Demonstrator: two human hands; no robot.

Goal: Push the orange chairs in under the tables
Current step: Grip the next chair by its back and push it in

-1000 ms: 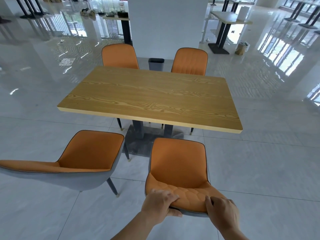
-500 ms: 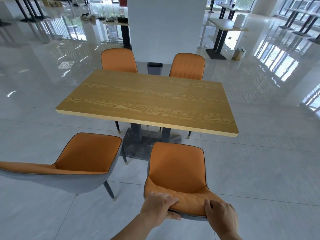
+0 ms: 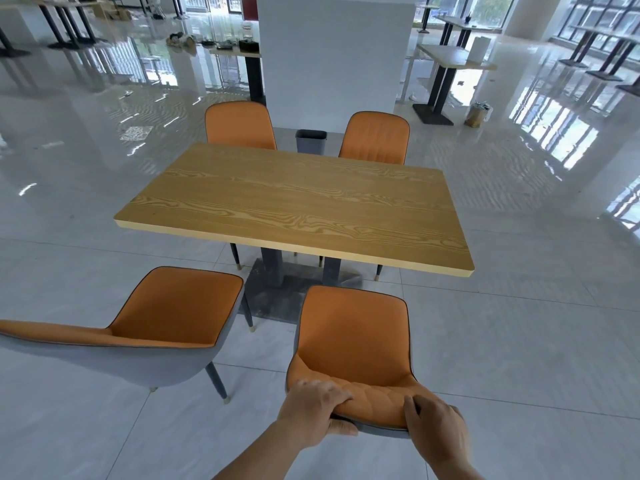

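A wooden table (image 3: 298, 206) stands in the middle of a glossy tiled floor. On its near side an orange chair (image 3: 353, 337) faces it, seat front just short of the table edge. My left hand (image 3: 317, 407) and my right hand (image 3: 434, 427) both grip the top of that chair's backrest. A second near orange chair (image 3: 173, 310) stands to the left, turned sideways and pulled out from the table. Two far orange chairs (image 3: 240, 124) (image 3: 375, 138) sit tucked against the table's back edge.
A small grey bin (image 3: 311, 141) stands behind the table before a wide white pillar (image 3: 332, 53). The table's dark pedestal base (image 3: 277, 289) lies under it. More tables (image 3: 450, 58) stand at the back right and far left.
The view has drawn back and tilted up a little, so table and chairs sit lower in frame. My hands keep the same hold on the backrest; the chair's gap to the table looks much the same.
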